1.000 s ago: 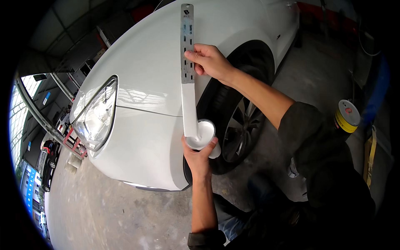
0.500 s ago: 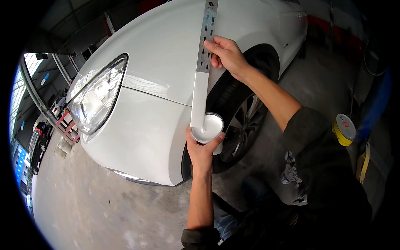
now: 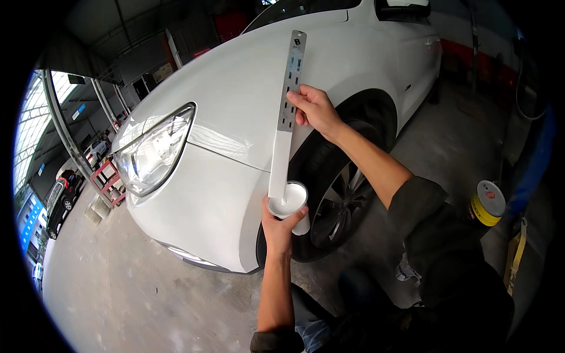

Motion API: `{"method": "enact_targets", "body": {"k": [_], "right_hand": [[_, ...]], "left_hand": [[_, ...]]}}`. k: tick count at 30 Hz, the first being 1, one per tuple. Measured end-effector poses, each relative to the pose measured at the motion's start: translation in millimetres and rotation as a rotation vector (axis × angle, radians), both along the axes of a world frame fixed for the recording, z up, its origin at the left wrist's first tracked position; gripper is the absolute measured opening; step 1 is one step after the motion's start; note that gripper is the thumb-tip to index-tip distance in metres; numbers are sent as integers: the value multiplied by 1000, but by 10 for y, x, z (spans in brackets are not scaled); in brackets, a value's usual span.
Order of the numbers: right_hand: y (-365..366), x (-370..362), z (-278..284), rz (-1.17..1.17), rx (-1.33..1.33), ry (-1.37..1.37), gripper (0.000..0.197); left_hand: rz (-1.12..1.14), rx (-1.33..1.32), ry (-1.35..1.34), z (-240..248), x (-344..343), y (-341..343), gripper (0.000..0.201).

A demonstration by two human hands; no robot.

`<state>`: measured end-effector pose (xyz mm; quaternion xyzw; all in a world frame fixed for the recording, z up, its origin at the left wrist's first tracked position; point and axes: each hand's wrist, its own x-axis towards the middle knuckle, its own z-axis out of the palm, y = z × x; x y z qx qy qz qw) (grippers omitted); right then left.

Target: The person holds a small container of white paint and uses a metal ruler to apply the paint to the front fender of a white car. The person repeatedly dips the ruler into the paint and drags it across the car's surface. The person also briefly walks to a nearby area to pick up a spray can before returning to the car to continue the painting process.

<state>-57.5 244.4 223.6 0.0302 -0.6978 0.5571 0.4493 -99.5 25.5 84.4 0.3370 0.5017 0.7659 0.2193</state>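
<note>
My left hand is wrapped round a cup that holds white paint. Higher up, my right hand pinches a long flat metal mixing stick by its slotted upper part. White paint coats the stick's lower half. Its bottom end hangs at the cup's left rim, and a thin trickle of paint runs from its corner into the cup. Behind both hands stands a white car, with its headlight to the left and front wheel just right of the cup.
A yellow tin with a grey lid stands at the right. Crumpled litter lies on the floor near my right sleeve. Far left are a red rack, pale buckets and a black car.
The view has tilted up, so more of the car's hood and its mirror show. Both hands keep their hold on the cup and stick, and paint still trickles down.
</note>
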Motion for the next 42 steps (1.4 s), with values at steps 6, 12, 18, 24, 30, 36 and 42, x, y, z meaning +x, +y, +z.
{"method": "enact_targets", "body": {"k": [6, 12, 18, 24, 30, 36, 42], "right_hand": [[16, -89, -46, 32, 11, 44, 29], [41, -91, -56, 78, -12, 90, 29], [-125, 105, 80, -6, 152, 53, 29], [-581, 193, -474, -126, 553, -55, 25], [-596, 338, -111, -225, 388, 22, 29], [-683, 318, -308, -186, 398, -92, 32], [-558, 192, -680, -285, 442, -30, 33]], "left_hand": [[26, 12, 12, -22, 2, -22, 68], [38, -14, 22, -7, 24, -13, 70], [65, -24, 59, 173, 76, 20, 75], [81, 9, 25, 149, 111, 81, 76], [99, 11, 54, 109, 71, 59, 77], [85, 5, 76, 148, 66, 109, 77], [96, 45, 104, 67, 65, 158, 76]]}}
